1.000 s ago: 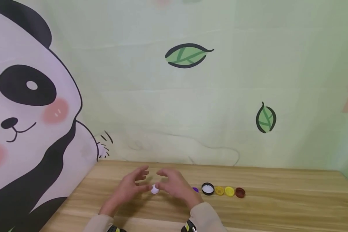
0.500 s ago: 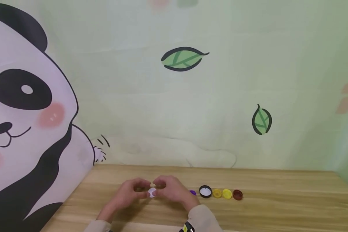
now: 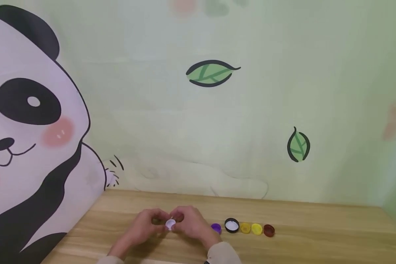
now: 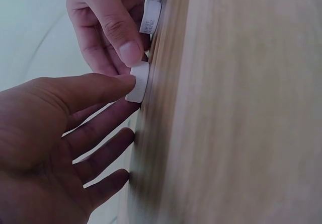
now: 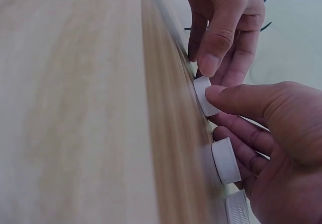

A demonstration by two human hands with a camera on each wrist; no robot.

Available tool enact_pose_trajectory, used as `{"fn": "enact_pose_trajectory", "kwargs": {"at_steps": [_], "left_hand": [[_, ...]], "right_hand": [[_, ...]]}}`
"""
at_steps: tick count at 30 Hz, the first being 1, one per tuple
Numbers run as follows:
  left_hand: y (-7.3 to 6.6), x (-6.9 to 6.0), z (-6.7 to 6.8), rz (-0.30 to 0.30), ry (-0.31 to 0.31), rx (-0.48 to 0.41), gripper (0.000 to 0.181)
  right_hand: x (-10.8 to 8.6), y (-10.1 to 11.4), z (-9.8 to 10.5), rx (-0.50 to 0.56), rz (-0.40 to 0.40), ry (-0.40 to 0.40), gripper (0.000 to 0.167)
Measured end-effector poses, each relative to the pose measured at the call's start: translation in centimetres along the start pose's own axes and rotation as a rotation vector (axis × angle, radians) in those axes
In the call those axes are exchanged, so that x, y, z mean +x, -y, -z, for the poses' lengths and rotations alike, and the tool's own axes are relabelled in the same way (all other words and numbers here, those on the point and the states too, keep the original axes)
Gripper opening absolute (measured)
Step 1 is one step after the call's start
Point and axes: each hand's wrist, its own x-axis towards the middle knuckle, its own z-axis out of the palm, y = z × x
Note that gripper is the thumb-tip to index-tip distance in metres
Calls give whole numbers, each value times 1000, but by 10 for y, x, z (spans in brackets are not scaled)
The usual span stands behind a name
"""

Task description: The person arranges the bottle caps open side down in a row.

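On the wooden table, a small round white cap [image 3: 170, 224] stands between both hands. My left hand [image 3: 144, 227] pinches its left side; my right hand [image 3: 192, 225] pinches its right side, and the fingers of both hands nearly meet behind it. In the left wrist view, the left thumb lies on the ribbed side of the white cap [image 4: 138, 82], with the index finger behind. The right wrist view shows the right thumb against the cap [image 5: 205, 96]. Another white cap [image 5: 226, 161] sits beside the right fingers, touching the table.
To the right of the hands, a row holds a purple cap [image 3: 216, 228], a black-rimmed cap with a white inside [image 3: 231, 225], an orange cap [image 3: 245, 228], a yellow cap [image 3: 256, 229] and a dark red cap [image 3: 268, 230]. A wall cloth with printed leaves stands behind the table.
Both hands have come together around the white cap, with their spread fingers drawn inward. More of the purple cap shows beside the right wrist. The head view has shifted slightly.
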Motion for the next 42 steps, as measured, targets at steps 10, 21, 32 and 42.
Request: {"fn": "enact_pose_trajectory", "kwargs": {"at_steps": [10, 21, 32, 42], "left_hand": [[0, -4, -1, 10, 0, -39, 24], [-1, -5, 2, 39, -35, -93, 26], [-7, -9, 3, -13, -95, -179, 24], [-18, -11, 7, -36, -74, -263, 25]], "right_hand": [[-3, 1, -3, -20, -7, -22, 22], [-6, 8, -2, 21, -1, -60, 20], [-10, 10, 0, 84, -7, -112, 18], [-18, 13, 3, 175, -6, -167, 15]]}}
